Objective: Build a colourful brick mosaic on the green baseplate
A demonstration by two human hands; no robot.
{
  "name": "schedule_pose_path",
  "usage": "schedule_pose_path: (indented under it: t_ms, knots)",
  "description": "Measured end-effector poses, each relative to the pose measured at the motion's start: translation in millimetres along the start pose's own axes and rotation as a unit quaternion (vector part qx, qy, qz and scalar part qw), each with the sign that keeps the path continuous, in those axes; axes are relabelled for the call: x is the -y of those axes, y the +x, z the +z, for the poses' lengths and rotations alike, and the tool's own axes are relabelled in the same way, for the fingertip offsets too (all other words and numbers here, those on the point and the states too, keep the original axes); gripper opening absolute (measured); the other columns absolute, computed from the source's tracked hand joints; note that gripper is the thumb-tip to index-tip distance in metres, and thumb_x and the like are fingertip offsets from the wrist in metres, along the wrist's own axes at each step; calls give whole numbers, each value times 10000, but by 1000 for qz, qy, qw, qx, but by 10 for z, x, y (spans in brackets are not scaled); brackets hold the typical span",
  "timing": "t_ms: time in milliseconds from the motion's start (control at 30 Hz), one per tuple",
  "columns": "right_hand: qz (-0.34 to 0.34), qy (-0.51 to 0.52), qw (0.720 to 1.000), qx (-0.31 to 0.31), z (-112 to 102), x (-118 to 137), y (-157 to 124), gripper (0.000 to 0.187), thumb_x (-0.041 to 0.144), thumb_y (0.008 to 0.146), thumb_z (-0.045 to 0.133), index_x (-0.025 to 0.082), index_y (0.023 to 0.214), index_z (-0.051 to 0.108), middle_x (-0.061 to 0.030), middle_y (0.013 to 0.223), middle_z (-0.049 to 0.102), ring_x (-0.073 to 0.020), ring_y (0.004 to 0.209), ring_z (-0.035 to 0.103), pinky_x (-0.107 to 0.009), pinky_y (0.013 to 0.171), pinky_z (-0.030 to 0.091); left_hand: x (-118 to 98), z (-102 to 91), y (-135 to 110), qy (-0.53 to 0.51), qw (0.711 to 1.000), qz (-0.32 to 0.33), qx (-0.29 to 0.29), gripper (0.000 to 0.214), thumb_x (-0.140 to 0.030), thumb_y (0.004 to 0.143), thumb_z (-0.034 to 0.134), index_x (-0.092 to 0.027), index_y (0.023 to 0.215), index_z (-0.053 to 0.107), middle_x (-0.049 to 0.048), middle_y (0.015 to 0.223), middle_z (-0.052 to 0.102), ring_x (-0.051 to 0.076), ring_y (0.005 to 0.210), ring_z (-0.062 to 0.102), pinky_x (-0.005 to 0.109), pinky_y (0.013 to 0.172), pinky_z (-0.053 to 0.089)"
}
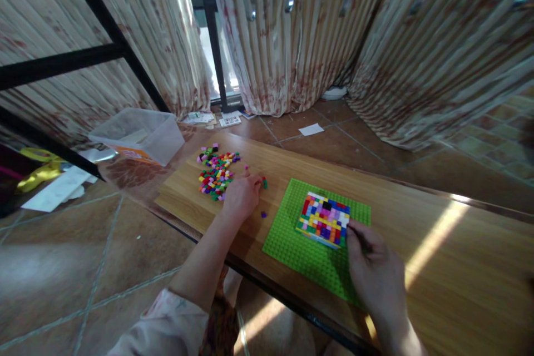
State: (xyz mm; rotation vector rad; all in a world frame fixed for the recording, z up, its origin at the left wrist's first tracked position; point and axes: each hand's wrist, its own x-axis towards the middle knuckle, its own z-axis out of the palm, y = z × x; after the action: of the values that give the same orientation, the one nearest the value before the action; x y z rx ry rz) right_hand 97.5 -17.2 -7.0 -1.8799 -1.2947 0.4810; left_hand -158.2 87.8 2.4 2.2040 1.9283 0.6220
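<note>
My left hand (242, 196) is over the wooden table between the loose bricks and the green baseplate. Its fingers are a little apart, with small green and red bricks (264, 182) beside the fingertips and a pink brick (246, 167) just beyond them. On the green studded baseplate (283, 233) sits a low rectangular build of many-coloured toy bricks (323, 217), with a black brick (327, 206) near its far side. My right hand (375, 267) has thumb and fingers pinched at the build's right edge. Whatever lies between those fingertips is hidden.
A pile of loose coloured bricks (217, 175) covers the table's left part; a purple brick (263, 214) lies nearer the baseplate. Beyond the left end stands a clear plastic bin (167, 139). Black metal bars (125, 55) cross the upper left before striped curtains (292, 44).
</note>
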Motion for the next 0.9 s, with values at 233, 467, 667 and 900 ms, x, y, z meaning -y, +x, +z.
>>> schedule_pose_path:
  t_ms: [233,467,667,900]
  knots:
    - [-10,7,1000,-7,10,31,-15,432,502,844,503,197,1021,752,-103,977,771,-252,853,718,-336,730,545,-377,12,-215,-328,944,31,-24,141,-200,897,579,-188,867,716,7,811,734,142,735,653,235,686,491]
    - [-19,3,1000,-5,-7,39,-25,409,484,864,512,190,1022,748,-110,972,771,-254,862,718,-341,745,544,-686,118,-311,-418,908,22,27,164,-249,901,609,-223,917,770,28,912,778,179,846,701,263,794,521]
    - [-15,11,1000,-4,6,25,-18,393,473,864,521,194,1028,745,-105,981,770,-255,877,718,-345,759,543,-741,159,-265,-429,903,8,20,137,-202,860,646,-218,864,782,42,879,773,182,821,693,271,771,516]
    - [-12,5,1000,0,-3,30,-22,380,456,873,519,196,1037,741,-102,1000,768,-252,906,717,-348,790,540,-815,188,-213,-535,839,-90,43,48,-178,737,730,-171,779,753,17,765,728,126,667,615,233,649,471]
